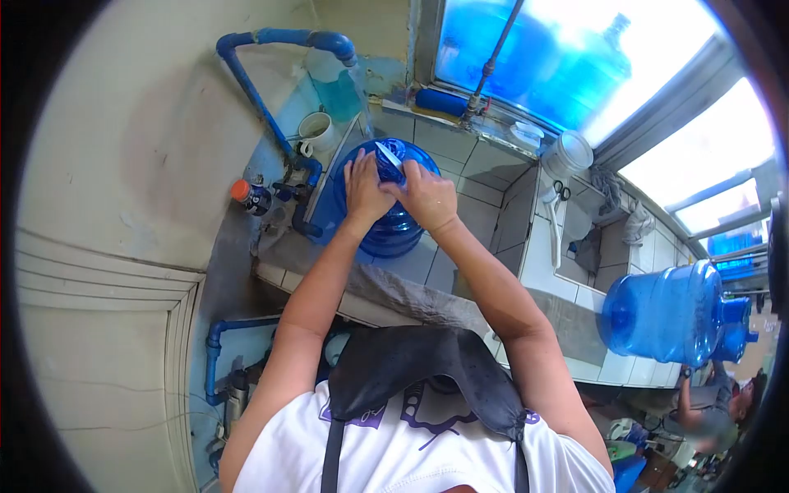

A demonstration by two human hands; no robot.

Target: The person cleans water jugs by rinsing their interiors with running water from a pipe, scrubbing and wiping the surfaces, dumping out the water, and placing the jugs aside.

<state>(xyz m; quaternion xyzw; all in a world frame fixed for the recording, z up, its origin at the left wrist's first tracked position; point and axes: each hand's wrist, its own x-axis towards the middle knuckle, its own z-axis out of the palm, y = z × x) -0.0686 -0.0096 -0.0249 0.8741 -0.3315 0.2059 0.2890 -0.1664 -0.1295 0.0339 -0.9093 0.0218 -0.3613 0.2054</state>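
A large blue water jug [390, 238] stands upright in the tiled basin, near the blue pipe outlet, from which water runs down behind it. My left hand [366, 191] rests against the jug's neck, its fingers close together on the near left side. In my right hand [424, 195] is a knife [388, 154], its pale blade lying across the jug's neck and pointing up and left. The fingers of my right hand are wrapped round its handle, which they mostly hide.
A white mug [316, 131] and an orange-capped bottle [250, 195] stand left of the basin. Scissors [561, 191] and a white tub [569, 154] are on the right. Another blue jug [662, 315] lies on the right counter. A person [708, 411] is at the lower right.
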